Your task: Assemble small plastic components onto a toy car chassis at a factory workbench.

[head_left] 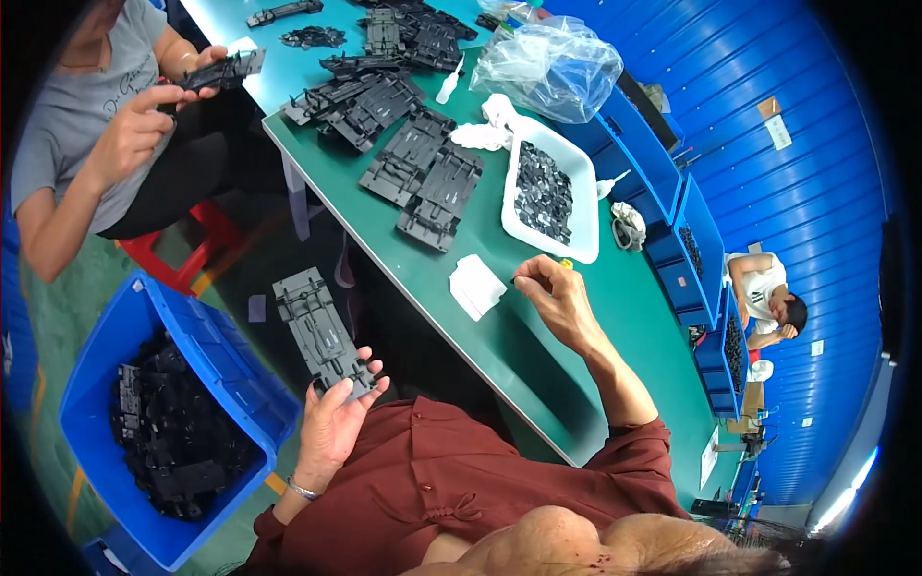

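My left hand point(336, 422) grips one end of a flat black plastic chassis plate point(319, 322), held tilted off the table's near edge with its moulded side showing. My right hand point(557, 300) is pinched above the green table, beside a folded white paper point(476, 287). Something tiny and dark shows at its fingertips, too small to name. A small yellow tip point(566, 263) sticks out just behind that hand. Beyond the hand stands a white tray point(588, 230) full of small black parts point(543, 192). More chassis plates point(442, 197) lie to its left.
A blue bin point(192, 336) of black plastic parts stands at lower left. Across the table corner, a co-worker's hands point(134, 134) hold another black plate. White squeeze bottles point(449, 82), a clear plastic bag point(552, 67) and blue bins point(696, 254) line the far side.
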`<action>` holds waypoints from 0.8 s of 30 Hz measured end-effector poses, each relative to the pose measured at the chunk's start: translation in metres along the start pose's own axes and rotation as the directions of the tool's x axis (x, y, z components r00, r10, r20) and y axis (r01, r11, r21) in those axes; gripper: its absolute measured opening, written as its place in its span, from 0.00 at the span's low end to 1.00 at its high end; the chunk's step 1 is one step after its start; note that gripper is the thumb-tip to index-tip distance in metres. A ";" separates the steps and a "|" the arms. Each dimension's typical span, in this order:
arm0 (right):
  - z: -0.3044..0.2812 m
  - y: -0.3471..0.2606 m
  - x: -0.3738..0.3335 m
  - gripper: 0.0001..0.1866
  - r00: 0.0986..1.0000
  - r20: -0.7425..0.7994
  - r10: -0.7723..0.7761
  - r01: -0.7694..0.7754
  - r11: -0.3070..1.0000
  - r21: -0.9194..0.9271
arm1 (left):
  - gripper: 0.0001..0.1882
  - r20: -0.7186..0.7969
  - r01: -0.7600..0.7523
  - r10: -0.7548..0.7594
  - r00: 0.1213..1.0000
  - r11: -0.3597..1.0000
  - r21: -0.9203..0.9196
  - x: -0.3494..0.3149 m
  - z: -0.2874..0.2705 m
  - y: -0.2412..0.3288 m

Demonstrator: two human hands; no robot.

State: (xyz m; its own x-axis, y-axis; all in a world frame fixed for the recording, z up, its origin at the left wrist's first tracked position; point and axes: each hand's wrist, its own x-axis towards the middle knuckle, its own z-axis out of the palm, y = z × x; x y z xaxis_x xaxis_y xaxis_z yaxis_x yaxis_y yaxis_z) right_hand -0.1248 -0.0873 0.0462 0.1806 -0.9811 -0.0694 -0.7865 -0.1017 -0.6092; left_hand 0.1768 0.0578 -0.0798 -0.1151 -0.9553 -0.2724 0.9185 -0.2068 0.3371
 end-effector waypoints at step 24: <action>0.020 -0.003 0.021 0.10 0.825 -0.023 -0.565 0.514 0.765 -0.388 | 0.26 -0.105 0.032 -0.030 0.994 0.999 0.016 0.014 -0.014 0.000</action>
State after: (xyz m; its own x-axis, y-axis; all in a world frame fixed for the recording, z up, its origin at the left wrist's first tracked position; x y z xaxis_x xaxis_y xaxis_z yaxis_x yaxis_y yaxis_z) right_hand -0.1068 -0.1044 0.0307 0.5798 -0.7554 0.3053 -0.7384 -0.6456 -0.1951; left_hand 0.1807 0.0470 -0.0965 -0.1023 -0.9213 -0.3753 0.9083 -0.2403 0.3424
